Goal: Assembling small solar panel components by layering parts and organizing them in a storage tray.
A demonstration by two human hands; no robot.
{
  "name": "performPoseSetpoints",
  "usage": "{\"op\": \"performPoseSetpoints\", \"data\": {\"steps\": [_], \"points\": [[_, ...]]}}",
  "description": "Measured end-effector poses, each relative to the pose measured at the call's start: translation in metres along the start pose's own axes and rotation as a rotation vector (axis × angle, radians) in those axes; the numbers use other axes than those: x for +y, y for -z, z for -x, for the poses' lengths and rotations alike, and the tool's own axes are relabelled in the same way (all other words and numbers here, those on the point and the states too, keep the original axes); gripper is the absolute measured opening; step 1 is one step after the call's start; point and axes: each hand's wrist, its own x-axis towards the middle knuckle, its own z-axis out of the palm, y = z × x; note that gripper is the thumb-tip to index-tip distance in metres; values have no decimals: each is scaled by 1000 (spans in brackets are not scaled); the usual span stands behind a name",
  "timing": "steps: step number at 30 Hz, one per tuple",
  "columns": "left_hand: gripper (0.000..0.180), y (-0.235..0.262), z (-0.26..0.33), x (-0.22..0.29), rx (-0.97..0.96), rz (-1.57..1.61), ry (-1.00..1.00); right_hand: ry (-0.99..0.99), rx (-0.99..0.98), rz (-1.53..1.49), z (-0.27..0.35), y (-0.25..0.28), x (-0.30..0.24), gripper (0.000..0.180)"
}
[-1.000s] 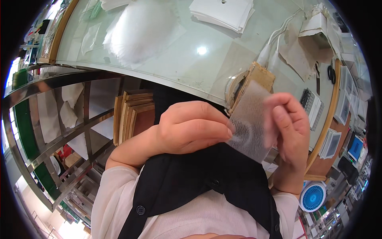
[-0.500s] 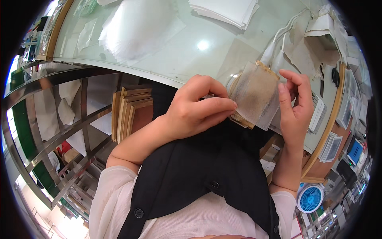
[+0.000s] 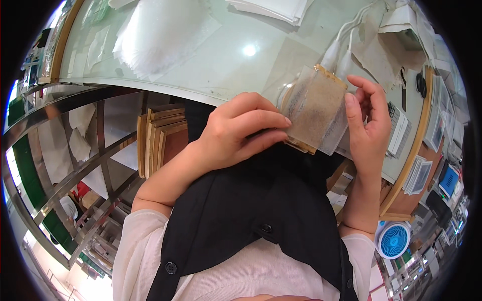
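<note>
A clear plastic sheet (image 3: pixel 297 103) lies over a worn, brownish flat block (image 3: pixel 321 100) near the table's front edge. Grainy dark strips show through the sheet along both its sides. At the sheet's left edge is my left hand (image 3: pixel 241 128), with the tips of thumb and forefinger slightly apart beside the lower left corner. Whether those tips touch the sheet is hard to make out. My right hand (image 3: pixel 369 120) is raised at the right side of the block, fingers curved and thumb apart, holding nothing.
Thin translucent sheets (image 3: pixel 155 37) fan out on the glass-topped table (image 3: pixel 216 75), and a white paper stack (image 3: pixel 273 10) lies farther back. White cables (image 3: pixel 346 37) run behind the block. Wooden boards (image 3: pixel 163 135) stand below at left. A blue and white fan (image 3: pixel 393 240) is at lower right.
My left thumb and forefinger have parted a little and drawn slightly away from the sheet's edge. My right hand keeps nearly the same pose. The whole view has shifted slightly.
</note>
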Motion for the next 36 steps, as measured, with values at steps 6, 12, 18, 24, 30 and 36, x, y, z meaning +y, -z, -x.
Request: {"op": "performPoseSetpoints", "data": {"steps": [6,12,18,24,30,36], "points": [[20,0,4,6,24,82,161,-35,21,-52,11,-4,3,26],[19,0,6,5,39,87,181,147,185,167,21,42,10,42],[19,2,3,3,46,89,150,51,-25,584,35,128,21,87],[27,4,2,12,123,-160,45,26,-144,635,35,142,50,90],[26,-6,-13,17,-44,-519,-291,96,-107,629,38,144,56,80],[32,-2,-13,21,-124,-488,-236,132,-51,507,38,142,69,76]]}}
